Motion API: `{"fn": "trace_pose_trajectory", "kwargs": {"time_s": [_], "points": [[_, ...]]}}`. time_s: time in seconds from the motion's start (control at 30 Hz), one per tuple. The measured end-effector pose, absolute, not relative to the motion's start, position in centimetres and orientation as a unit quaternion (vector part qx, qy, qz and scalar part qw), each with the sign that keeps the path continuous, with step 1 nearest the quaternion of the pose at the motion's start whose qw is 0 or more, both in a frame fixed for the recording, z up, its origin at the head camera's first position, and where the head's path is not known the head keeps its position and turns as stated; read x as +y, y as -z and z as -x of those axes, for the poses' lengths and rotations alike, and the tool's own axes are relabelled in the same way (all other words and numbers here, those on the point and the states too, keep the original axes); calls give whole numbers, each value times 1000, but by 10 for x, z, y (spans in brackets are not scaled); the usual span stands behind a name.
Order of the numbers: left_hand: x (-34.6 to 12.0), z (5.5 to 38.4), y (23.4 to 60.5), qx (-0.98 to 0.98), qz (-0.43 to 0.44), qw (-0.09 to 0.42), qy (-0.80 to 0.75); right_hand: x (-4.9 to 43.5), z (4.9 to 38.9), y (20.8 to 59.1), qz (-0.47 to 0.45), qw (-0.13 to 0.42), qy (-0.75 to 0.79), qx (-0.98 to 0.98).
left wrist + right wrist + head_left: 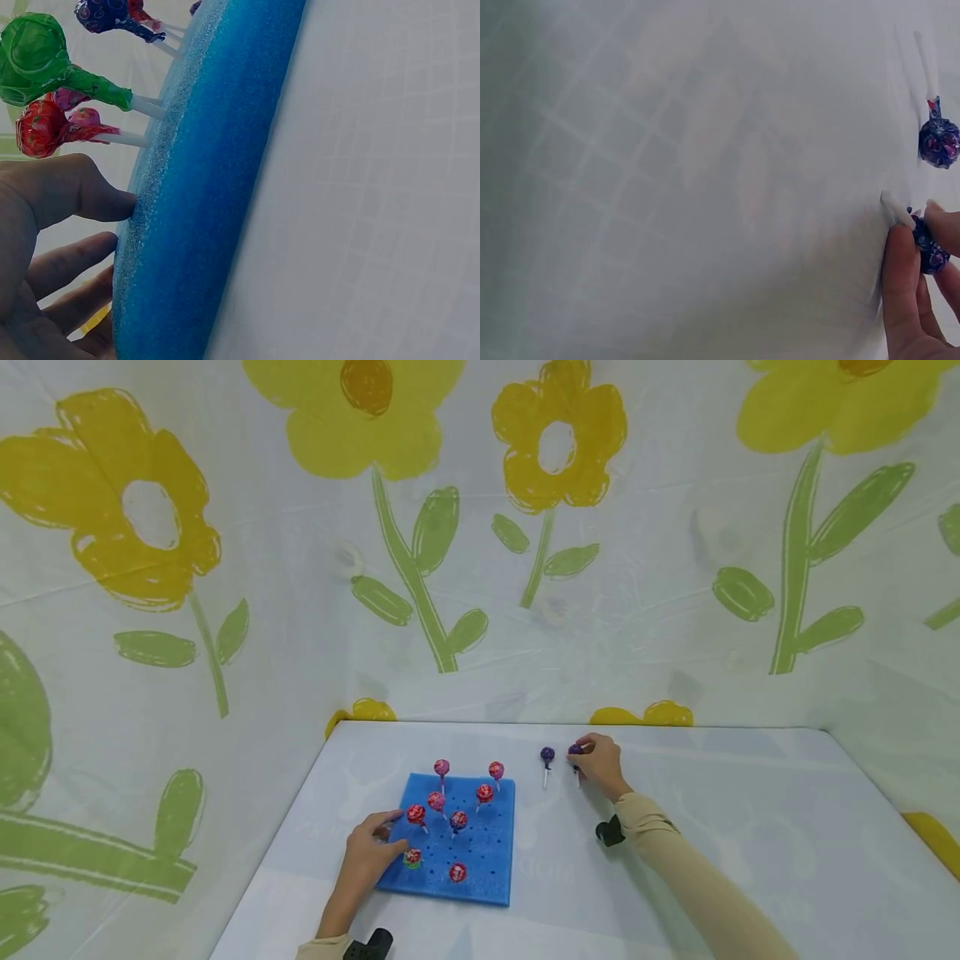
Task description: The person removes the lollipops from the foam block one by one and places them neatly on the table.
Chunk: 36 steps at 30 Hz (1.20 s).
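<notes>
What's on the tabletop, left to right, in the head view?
Left hand → blue board studded with lollipops → loose purple lollipop → right hand pinching another purple lollipop.

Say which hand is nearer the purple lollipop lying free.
Right: the right hand is just right of that free lollipop, pinching another purple lollipop. The left hand is farther, at the left edge of the blue board.

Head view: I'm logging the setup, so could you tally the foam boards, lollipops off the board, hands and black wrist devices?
Blue foam board: 1
Purple-wrapped lollipops off the board: 2
Hands: 2
Black wrist devices: 2
Total: 7
</notes>
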<state>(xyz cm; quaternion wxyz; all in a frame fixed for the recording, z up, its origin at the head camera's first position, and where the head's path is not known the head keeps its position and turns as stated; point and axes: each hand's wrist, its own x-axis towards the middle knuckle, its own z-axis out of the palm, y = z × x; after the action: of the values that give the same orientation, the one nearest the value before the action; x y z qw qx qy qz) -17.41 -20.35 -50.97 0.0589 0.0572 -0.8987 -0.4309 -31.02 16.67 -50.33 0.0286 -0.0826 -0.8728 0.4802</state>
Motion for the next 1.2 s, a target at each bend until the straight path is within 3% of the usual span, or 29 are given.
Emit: {"fn": "trace_pose_trajectory", "kwargs": {"time_s": [0.63, 1.2], "points": [[-203, 174, 510, -901, -55, 60, 427, 169, 308, 502, 89, 18, -448, -889], [-203, 173, 511, -901, -59, 61, 426, 179, 301, 480, 41, 53, -434, -899]]}}
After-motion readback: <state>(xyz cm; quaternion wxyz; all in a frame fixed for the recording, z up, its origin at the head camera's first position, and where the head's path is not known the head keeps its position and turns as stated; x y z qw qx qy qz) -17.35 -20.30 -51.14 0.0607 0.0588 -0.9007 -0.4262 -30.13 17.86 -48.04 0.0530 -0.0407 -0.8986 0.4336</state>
